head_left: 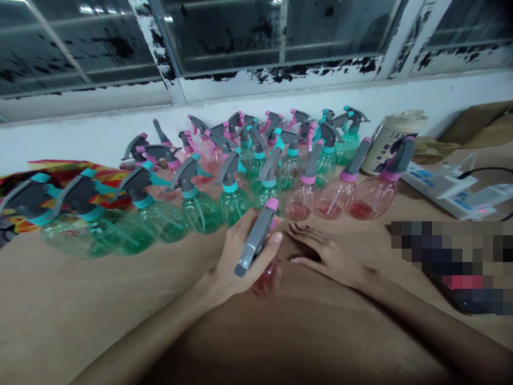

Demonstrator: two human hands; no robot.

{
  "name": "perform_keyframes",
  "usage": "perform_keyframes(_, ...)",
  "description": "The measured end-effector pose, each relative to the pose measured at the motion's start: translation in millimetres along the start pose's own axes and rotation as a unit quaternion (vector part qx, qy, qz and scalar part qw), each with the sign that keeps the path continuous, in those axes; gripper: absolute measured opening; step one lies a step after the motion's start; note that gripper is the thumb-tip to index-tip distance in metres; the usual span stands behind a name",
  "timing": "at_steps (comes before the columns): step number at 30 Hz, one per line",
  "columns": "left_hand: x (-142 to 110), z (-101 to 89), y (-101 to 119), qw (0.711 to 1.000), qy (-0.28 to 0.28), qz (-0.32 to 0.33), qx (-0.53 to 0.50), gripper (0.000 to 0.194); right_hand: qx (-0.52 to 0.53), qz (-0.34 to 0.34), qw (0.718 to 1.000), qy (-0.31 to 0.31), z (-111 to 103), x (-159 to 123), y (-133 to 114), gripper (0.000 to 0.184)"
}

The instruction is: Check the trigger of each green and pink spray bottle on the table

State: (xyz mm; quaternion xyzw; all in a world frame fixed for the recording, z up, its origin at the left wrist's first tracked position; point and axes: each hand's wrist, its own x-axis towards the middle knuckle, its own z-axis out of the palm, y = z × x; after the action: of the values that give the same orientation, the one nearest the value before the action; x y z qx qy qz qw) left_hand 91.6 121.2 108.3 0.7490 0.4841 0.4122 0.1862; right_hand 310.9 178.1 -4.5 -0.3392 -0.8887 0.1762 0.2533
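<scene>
My left hand (236, 256) is wrapped round the neck of a pink spray bottle (267, 278) with a grey trigger head and pink nozzle. The bottle is near the table's middle, in front of the others, and my fingers hide much of it. Beside it on the right, my right hand (326, 254) rests low over the table, fingers stretched out and holding nothing. Just behind stands a front row of spray bottles: green ones such as this green spray bottle (200, 214) to the left, and pink ones such as this pink spray bottle (332, 200) to the right.
More pink and green spray bottles crowd behind, towards the white wall (444, 88) under the windows. At the right are a cream canister (387, 147), a power strip (444, 198) with plugs and cables, and a blurred-out dark object. A red-yellow bag (104, 174) lies at the left.
</scene>
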Motion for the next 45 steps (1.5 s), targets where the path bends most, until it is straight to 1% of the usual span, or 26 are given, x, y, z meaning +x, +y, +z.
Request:
perform_keyframes(4, 2, 0.9, -1, 1.0, 0.007, 0.026, -0.013, 0.01, 0.004, 0.002, 1.0, -0.015, -3, 0, -9, 0.061)
perform_keyframes(9, 1, 2.2, -1, 1.0, -0.001, -0.009, -0.026, 0.011, 0.011, 0.001, 0.999, -0.034, -8, -3, -26, 0.064)
perform_keyframes(12, 0, 1.9, 0, 1.0, 0.004, -0.007, -0.029, 0.01, 0.013, 0.005, 0.999, -0.051, -11, -5, -36, 0.07)
perform_keyframes(16, -2, 0.8, 4, 1.0, -0.004, -0.015, -0.025, 0.016, 0.034, 0.021, 0.998, -0.053, -15, -6, -48, 0.075)
perform_keyframes(18, -2, 0.6, 4, 1.0, -0.002, -0.009, -0.029, 0.017, 0.047, 0.033, 0.997, -0.054, -16, -6, -52, 0.077)
perform_keyframes(23, -3, 2.6, -2, 0.999, 0.007, 0.01, -0.033, 0.021, 0.076, 0.044, 0.994, -0.067, -13, -2, -60, 0.084)
perform_keyframes(27, -3, 5.0, -9, 0.999, 0.012, 0.023, -0.038, 0.023, 0.092, 0.043, 0.993, -0.059, -9, 3, -69, 0.085)
perform_keyframes(31, -3, 5.9, -10, 1.0, 0.017, 0.017, -0.02, 0.023, 0.105, 0.077, 0.989, -0.063, -5, 6, -80, 0.087)
perform_keyframes(34, -4, 6.5, -10, 1.0, 0.015, 0.01, -0.012, 0.028, 0.119, 0.101, 0.986, -0.051, 0, 8, -87, 0.086)
perform_keyframes(38, -6, 7.1, -14, 1.0, 0.016, 0.005, -0.014, 0.033, 0.131, 0.103, 0.986, -0.004, 8, 10, -93, 0.079)
perform_keyframes(41, -9, 6.2, -19, 1.0, 0.007, -0.004, -0.007, 0.038, 0.154, 0.113, 0.981, 0.005, 12, 11, -96, 0.076)
perform_keyframes(45, -16, 4.4, -26, 1.0, -0.007, 0.012, 0.011, 0.044, 0.177, 0.098, 0.979, 0.024, 12, 10, -99, 0.072)
